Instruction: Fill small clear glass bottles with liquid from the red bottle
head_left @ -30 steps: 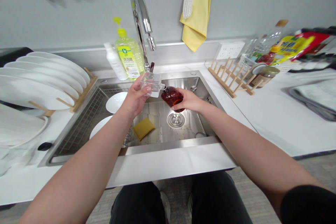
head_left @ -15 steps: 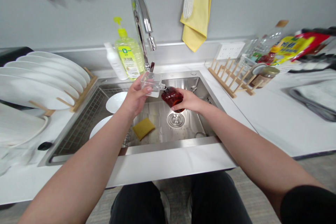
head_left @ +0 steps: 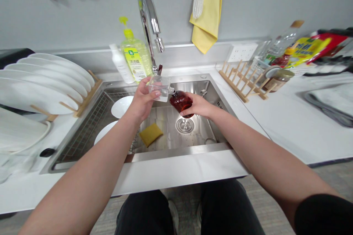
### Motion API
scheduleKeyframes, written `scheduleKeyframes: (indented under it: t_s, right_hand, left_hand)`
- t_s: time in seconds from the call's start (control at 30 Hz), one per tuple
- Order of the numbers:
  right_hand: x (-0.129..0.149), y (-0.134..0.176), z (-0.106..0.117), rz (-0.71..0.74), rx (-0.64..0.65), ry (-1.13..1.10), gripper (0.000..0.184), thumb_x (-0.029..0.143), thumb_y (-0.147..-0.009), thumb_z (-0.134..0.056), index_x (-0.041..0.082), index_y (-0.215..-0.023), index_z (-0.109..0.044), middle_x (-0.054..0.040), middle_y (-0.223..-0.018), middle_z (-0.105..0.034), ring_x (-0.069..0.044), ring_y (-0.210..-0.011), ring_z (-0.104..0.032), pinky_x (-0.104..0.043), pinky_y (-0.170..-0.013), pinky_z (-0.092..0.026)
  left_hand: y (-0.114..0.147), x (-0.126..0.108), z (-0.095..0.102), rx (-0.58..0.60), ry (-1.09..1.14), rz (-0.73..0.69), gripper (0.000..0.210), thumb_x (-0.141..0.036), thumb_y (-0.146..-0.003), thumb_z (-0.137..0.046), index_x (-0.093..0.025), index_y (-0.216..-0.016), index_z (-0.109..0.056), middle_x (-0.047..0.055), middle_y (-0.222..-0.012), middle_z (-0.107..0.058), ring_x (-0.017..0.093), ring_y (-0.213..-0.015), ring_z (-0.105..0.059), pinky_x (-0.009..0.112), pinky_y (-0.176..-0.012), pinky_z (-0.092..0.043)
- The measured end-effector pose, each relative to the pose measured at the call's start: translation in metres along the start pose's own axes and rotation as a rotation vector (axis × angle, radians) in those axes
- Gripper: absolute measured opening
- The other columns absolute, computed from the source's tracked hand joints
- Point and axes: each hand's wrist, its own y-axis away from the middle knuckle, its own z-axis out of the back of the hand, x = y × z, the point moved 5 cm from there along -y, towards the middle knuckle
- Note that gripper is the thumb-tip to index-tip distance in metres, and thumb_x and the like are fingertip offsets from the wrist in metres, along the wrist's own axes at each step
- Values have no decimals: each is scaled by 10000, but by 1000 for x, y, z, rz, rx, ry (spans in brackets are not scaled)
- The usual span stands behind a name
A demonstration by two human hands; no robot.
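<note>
my left hand (head_left: pixel 143 100) pinches a clear bottle (head_left: pixel 160 87), my right hand (head_left: pixel 198 105) grips a dark red bottle (head_left: pixel 178 100), necks close together, above the sink (head_left: pixel 190 78) toward its back edge.

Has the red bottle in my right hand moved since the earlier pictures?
No; against the sink drain, the red bottle shows no clear shift either way.

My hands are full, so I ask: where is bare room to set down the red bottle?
Free for the red bottle: the counter right of the sink, in front of the wooden rack; a narrow strip between sink and counter edge. Crowded: left of it, with white plates; behind the sink, with soap bottle and faucet.
</note>
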Motion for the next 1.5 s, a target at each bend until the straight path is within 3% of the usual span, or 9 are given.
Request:
scheduleKeyframes:
  t_s: [0.43,0.97,1.5]
  right_hand:
    - [-1,0,-1,-10,6,56,925,253,-602,-1061,250,-1466,-731,-84,-1272,-854,-388,-1206,-805,-616,-1171,-639]
    - [-1,1,-3,12,13,134,903,296,-621,-1058,218,-1456,-723,-95,-1309,-856,-372,-1192,-802,-597,-1155,-620]
    - [-4,-1,-4,11,22,32,896,276,-601,-1069,249,-1435,-742,-81,-1270,-861,-377,-1187,-805,-599,-1149,-635]
  left_hand:
    - [0,4,4,16,-31,-5,784,-335,-703,-1083,-348,-1382,-691,45,-1274,-804,277,-1140,-773,440,-981,-619]
    - [1,3,0,17,-19,-7,765,-329,-699,-1094,-336,-1368,-722,48,-1270,-814,300,-1237,-773,472,-1089,-606]
    - [-2,7,8,38,3,-22,756,-293,-711,-1085,-342,-1377,-733,33,-1265,-834,270,-1143,-807,442,-1010,-664]
